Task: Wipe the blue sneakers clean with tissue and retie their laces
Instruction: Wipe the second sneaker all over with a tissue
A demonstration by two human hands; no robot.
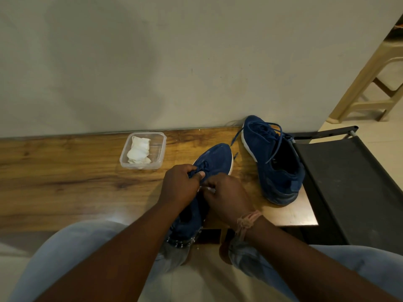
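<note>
A person's left hand (181, 184) and right hand (226, 197) both pinch the laces (201, 167) of a blue sneaker (214, 160) at the near edge of a wooden table (65, 171). A second blue sneaker (274, 162), laces loose, sits to the right near the wall. Crumpled white tissue (139, 150) lies in a clear plastic container (160, 147) to the left.
</note>
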